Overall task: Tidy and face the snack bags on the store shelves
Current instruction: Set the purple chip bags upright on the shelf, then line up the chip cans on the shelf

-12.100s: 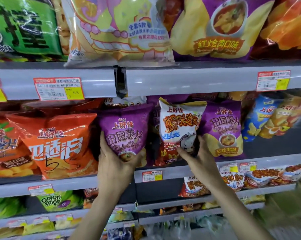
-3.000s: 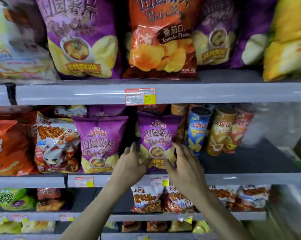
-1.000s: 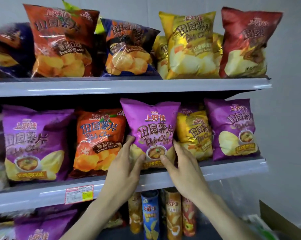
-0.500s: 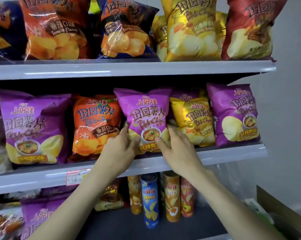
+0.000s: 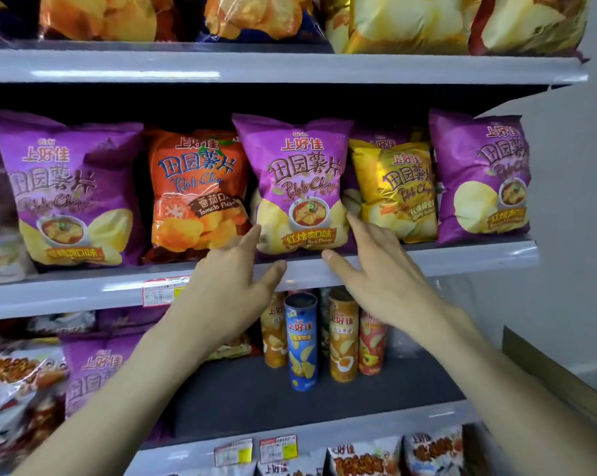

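Standing upright at the front of the grey middle shelf (image 5: 462,259), the purple chip bag (image 5: 298,187) is facing out between an orange tomato bag (image 5: 197,194) on its left and a yellow bag (image 5: 396,190) on its right. A pale wall (image 5: 565,201) is closing the right side. The bag's front is showing a soup bowl among pale chips. The left hand (image 5: 231,283) and right hand (image 5: 376,280) are reaching its lower corners, fingers straight and released, grasping nothing.

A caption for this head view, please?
Left hand and right hand flank a purple chip bag between an orange bag and a yellow bag.
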### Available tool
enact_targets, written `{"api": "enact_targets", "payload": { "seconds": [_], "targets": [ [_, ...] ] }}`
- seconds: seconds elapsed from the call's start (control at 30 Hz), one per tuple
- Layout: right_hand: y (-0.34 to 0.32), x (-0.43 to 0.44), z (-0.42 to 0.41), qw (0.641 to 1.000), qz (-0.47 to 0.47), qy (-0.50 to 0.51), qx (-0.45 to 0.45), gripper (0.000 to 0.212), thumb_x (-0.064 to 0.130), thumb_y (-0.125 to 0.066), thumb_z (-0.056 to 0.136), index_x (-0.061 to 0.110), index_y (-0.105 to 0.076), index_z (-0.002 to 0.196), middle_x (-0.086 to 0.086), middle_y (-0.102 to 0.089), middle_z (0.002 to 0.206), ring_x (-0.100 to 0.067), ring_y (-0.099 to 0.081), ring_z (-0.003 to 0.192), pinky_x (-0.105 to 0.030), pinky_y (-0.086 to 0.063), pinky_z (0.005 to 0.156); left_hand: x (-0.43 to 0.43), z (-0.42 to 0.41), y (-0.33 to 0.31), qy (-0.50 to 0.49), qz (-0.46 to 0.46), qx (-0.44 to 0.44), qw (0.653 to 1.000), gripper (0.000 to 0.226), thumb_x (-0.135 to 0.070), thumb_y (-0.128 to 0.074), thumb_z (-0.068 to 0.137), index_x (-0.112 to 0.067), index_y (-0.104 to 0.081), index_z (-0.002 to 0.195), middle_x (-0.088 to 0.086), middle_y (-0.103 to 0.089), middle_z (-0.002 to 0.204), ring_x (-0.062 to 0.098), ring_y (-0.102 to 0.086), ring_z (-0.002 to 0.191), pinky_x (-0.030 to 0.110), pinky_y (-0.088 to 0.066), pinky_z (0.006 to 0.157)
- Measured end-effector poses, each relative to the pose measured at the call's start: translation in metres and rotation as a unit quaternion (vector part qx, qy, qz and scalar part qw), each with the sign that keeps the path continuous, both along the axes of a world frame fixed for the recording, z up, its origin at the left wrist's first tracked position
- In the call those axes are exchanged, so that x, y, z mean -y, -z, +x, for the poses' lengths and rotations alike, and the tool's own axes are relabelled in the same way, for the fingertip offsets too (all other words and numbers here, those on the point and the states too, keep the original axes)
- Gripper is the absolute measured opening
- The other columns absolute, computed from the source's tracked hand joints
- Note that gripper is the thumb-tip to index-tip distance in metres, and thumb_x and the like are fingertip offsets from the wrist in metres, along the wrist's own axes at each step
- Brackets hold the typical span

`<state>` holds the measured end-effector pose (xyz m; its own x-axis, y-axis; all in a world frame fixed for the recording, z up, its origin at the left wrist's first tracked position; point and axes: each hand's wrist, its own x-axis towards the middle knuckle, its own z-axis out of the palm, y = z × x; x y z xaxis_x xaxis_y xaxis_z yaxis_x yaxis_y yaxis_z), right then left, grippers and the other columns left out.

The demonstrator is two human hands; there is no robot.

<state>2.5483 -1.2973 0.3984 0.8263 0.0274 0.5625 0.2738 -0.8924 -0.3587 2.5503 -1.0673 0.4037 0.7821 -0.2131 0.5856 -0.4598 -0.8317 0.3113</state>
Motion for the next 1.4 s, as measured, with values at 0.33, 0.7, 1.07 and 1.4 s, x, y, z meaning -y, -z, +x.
{"api": "enact_targets", "payload": {
  "seconds": [0.33, 0.7, 1.07, 1.4],
  "targets": [
    [0.076, -0.001, -0.049, 0.998, -0.062, 0.005, 0.022, 0.062, 0.057, -0.042, 0.103, 0.025, -0.039, 0.156, 0.01, -0.041, 0.157, -0.008, -0.031, 0.146, -0.027, -0.029, 0.119, 0.003, -0.03, 0.068, 0.035, 0.052, -0.04, 0.997, 0.068, -0.061, -0.04, 0.091, -0.029, -0.058, 0.148, -0.015, -0.054, 0.146, 0.02, -0.062, 0.127, 0.044, -0.06, 0.091],
    [0.175, -0.012, -0.04, 0.983, -0.075, 0.041, -0.162, 0.065, 0.06, -0.038, 0.105, 0.031, -0.026, 0.163, 0.009, -0.038, 0.162, -0.013, -0.035, 0.146, -0.029, -0.034, 0.115, -0.008, -0.012, 0.139, 0.018, 0.025, -0.141, 0.99, 0.044, -0.048, -0.054, 0.09, -0.033, -0.068, 0.128, -0.011, -0.07, 0.117, 0.026, -0.07, 0.103, 0.043, -0.059, 0.075],
    [0.211, -0.011, 0.009, 0.971, -0.056, 0.09, -0.214, 0.061, 0.053, -0.051, 0.103, 0.024, -0.04, 0.154, 0.001, -0.053, 0.147, -0.021, -0.048, 0.135, -0.038, -0.045, 0.106, 0.014, 0.058, 0.205, -0.01, 0.016, -0.241, 0.97, 0.05, -0.036, -0.064, 0.098, -0.026, -0.054, 0.145, 0.005, -0.064, 0.135, 0.04, -0.064, 0.116, 0.045, -0.053, 0.086],
    [0.23, 0.066, 0.077, 0.96, 0.144, 0.13, -0.201, 0.052, 0.044, -0.067, 0.096, 0.029, -0.047, 0.141, 0.0, -0.062, 0.136, -0.03, -0.061, 0.122, -0.046, -0.052, 0.094, 0.075, 0.07, 0.229, -0.015, 0.005, -0.266, 0.964, 0.049, -0.039, -0.063, 0.093, -0.024, -0.058, 0.139, 0.008, -0.067, 0.127, 0.043, -0.065, 0.11, 0.048, -0.056, 0.086]
  ]
}}
